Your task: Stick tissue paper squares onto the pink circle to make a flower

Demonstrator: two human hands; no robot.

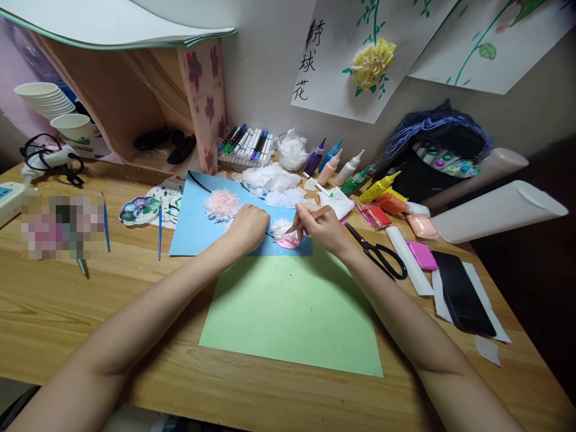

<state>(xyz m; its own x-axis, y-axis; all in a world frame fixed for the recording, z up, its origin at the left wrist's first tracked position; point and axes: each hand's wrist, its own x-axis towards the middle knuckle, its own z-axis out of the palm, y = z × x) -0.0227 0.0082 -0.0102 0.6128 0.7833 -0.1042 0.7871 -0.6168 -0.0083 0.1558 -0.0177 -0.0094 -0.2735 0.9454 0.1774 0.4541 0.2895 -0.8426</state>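
My right hand (324, 229) pinches a slim, brown, stick-like tool (318, 213), its tip down at a small pale pink paper flower (281, 228). A pink patch (288, 242) lies just below that flower. My left hand (251, 228) is curled closed and rests on the blue paper (184, 231), left of the small flower. Its fingertips are turned away, so anything in them is hidden. A larger fluffy pink flower (222, 205) sits on the same sheet, beyond my left hand, near a dark painted line. Green paper (292, 312) lies nearer to me, under my forearms.
Black scissors (382, 252), a dark phone (463, 293) and a pink packet (422, 255) lie right. Glue bottles (330, 167), white tissue (272, 180) and markers (247, 144) stand behind. Two blue brushes (159, 234) and a paint-stained sheet (168, 201) lie left.
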